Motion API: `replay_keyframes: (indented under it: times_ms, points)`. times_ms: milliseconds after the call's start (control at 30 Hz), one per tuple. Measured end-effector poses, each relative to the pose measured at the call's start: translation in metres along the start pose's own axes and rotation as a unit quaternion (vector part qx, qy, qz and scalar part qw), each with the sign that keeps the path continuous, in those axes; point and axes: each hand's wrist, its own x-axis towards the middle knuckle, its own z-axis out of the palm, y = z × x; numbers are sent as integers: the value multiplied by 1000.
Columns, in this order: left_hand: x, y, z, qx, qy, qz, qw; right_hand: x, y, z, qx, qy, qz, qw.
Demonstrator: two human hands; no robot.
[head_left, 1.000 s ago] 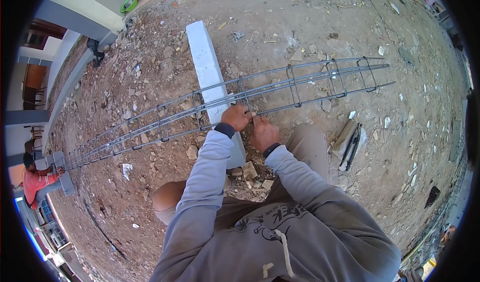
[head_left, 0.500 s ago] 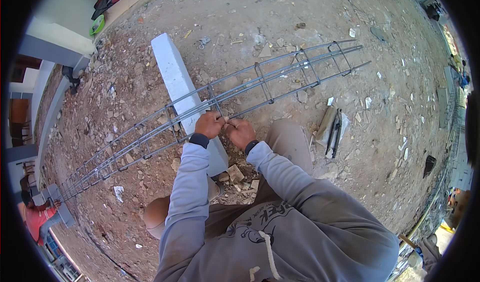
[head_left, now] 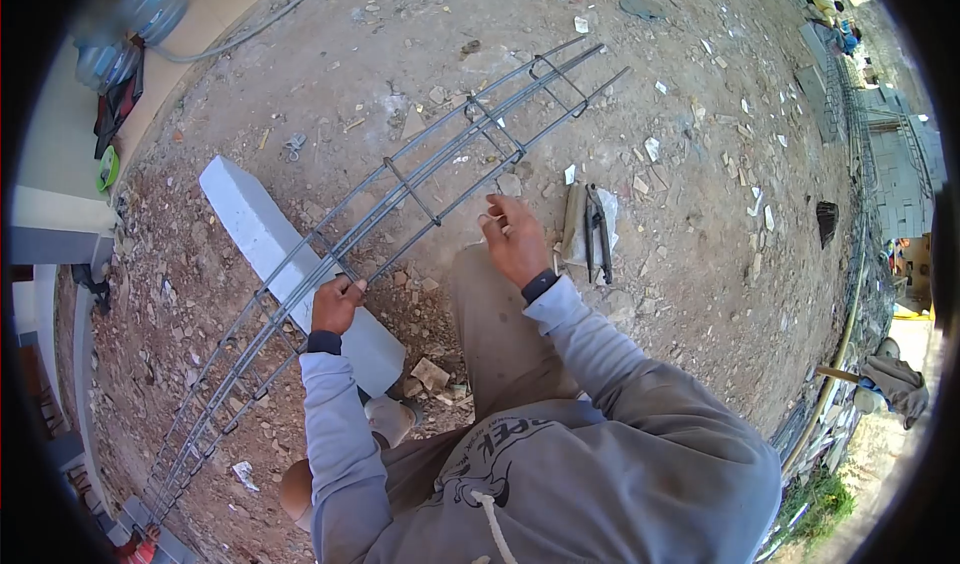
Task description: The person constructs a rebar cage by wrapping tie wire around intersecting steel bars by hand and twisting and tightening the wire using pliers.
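A long steel rebar cage (head_left: pixel 408 180) lies diagonally across a white block (head_left: pixel 262 226). At the cage's near bar, beside a stirrup over the block, my left hand (head_left: pixel 338 304) has its fingers closed; what they pinch is too small to name. My right hand (head_left: pixel 516 241) is off the cage, above my knee, with its fingers apart and nothing visible in them. Just right of it, dark-handled pincers (head_left: pixel 598 234) rest on a pale piece on the ground.
Broken tile pieces (head_left: pixel 430 375) lie beside the block's near end. A co-worker's hand (head_left: pixel 150 534) is near the cage's far end at lower left. Large water bottles (head_left: pixel 155 6) stand at upper left. More rebar mesh (head_left: pixel 862 164) runs along the right.
The view has turned right. My right hand has left the cage and moved right with its fingers spread, while my left hand remains at the near bar.
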Motion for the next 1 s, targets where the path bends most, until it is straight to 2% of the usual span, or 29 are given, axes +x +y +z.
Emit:
replay_keyframes:
  times_ms: [67, 133, 200, 267, 333, 400, 467, 500, 533, 600, 667, 733, 800, 933, 1000]
  points:
    - [2, -1, -1, -9, -13, -7, 1000, 14, 74, -46, -195, 107, -8, 975]
    - [3, 1, -1, -16, -19, -12, 1000, 7, 117, -83, -363, 58, 170, 914]
    - [3, 1, -2, -24, -20, -20, 999, -11, 160, -100, -413, -34, 310, 855]
    - [2, 3, -1, -17, -31, -20, 999, -36, 164, -103, -385, -91, 342, 852]
    - [1, 5, -3, -14, -21, -26, 999, -42, 166, -103, -375, -94, 328, 862]
    - [2, 3, -2, 13, -11, -16, 1000, -38, 202, -103, -428, -122, 314, 839]
    - [2, 1, -2, 25, -1, -20, 999, -22, 202, -110, -423, -125, 353, 825]
    - [3, 3, -2, 13, -18, -54, 998, -11, 226, -119, -384, -167, 349, 838]
    - [2, 3, -4, 28, -19, -49, 998, -2, 223, -127, -326, -168, 379, 849]
    - [3, 4, -4, 54, -25, -32, 998, 9, 203, -135, -12, -85, 479, 874]
    - [2, 6, -2, 58, -16, -31, 998, 6, 138, -131, 187, -83, 454, 867]
    - [1, 8, -3, 52, -12, -33, 998, -5, 50, -117, 263, -147, 390, 870]
    - [1, 9, -5, 39, -19, -31, 999, -20, -14, -96, 328, -238, 373, 835]
    - [4, 5, -4, 32, -23, -42, 998, -61, -57, -46, 324, -413, 401, 750]
    - [0, 9, -4, 46, 0, -23, 999, -84, -61, -22, 254, -472, 380, 754]
